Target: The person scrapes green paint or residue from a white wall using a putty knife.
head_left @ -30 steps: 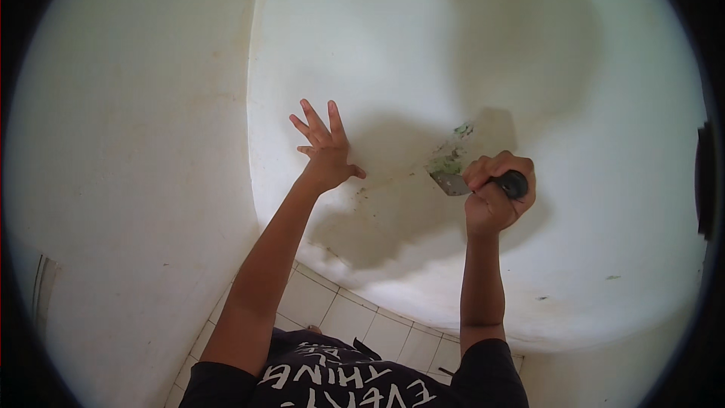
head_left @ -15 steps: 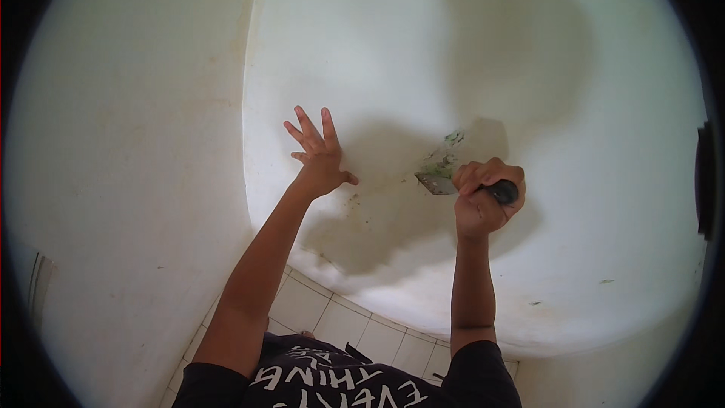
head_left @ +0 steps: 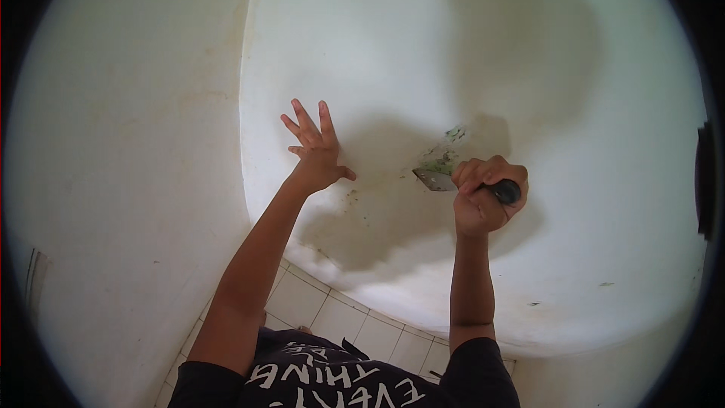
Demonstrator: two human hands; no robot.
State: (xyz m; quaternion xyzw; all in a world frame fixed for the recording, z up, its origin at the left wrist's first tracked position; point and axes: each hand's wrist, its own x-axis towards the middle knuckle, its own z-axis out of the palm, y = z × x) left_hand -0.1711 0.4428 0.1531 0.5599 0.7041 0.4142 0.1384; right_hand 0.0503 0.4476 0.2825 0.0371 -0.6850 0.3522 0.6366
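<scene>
My right hand (head_left: 489, 190) is wrapped round the black handle of a scraper (head_left: 434, 179), whose flat metal blade points left against the white wall (head_left: 362, 53). Just above the blade is a patch of chipped paint (head_left: 442, 156) with green and dark spots showing through. My left hand (head_left: 317, 155) lies spread on the wall to the left of that patch, fingers apart and holding nothing. Part of the blade is hidden behind my right fingers.
A second wall (head_left: 151, 136) meets this one at a corner on the left. White floor tiles (head_left: 332, 317) show below, near my body. A dark object (head_left: 704, 181) sits at the right edge. Small marks (head_left: 535, 304) dot the lower right of the wall.
The scraper blade has shifted very slightly left along the lower edge of the chipped patch. My left hand keeps its place on the wall; the view has moved a little.
</scene>
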